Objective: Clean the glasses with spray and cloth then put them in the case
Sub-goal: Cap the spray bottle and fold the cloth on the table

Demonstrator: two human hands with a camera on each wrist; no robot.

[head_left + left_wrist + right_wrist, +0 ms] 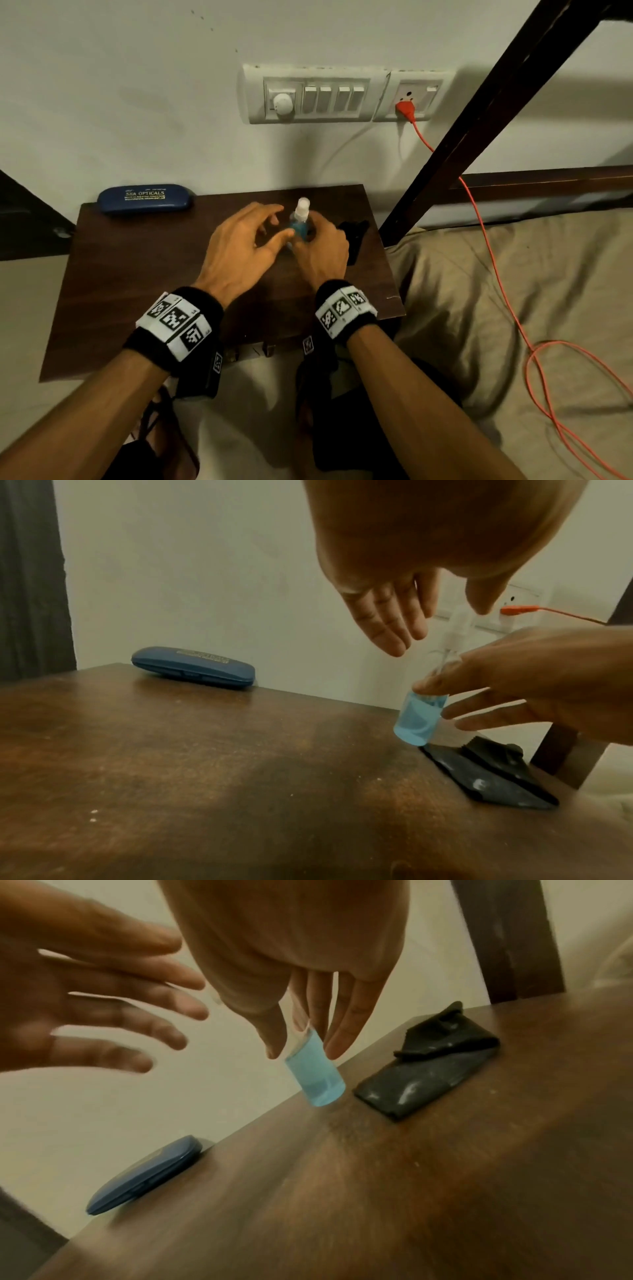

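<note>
A small clear spray bottle [300,226] of blue liquid with a white nozzle leans slightly near the back of the dark wooden table [144,274]. My right hand [313,240] pinches its upper body between thumb and fingers [337,1031]. My left hand [270,222] hovers just left of the bottle [416,718], fingers [387,620] spread and holding nothing. A folded black cloth [356,236] lies right of the bottle. The blue glasses case [144,198] lies closed at the back left corner. No glasses are in view.
The table stands against a white wall with a switch panel [315,96]. An orange plug [406,108] sits in the socket and its cable [493,260] trails down over the bed. A dark wooden post [479,130] rises at the table's right. The beige bed sheet [513,308] lies to the right.
</note>
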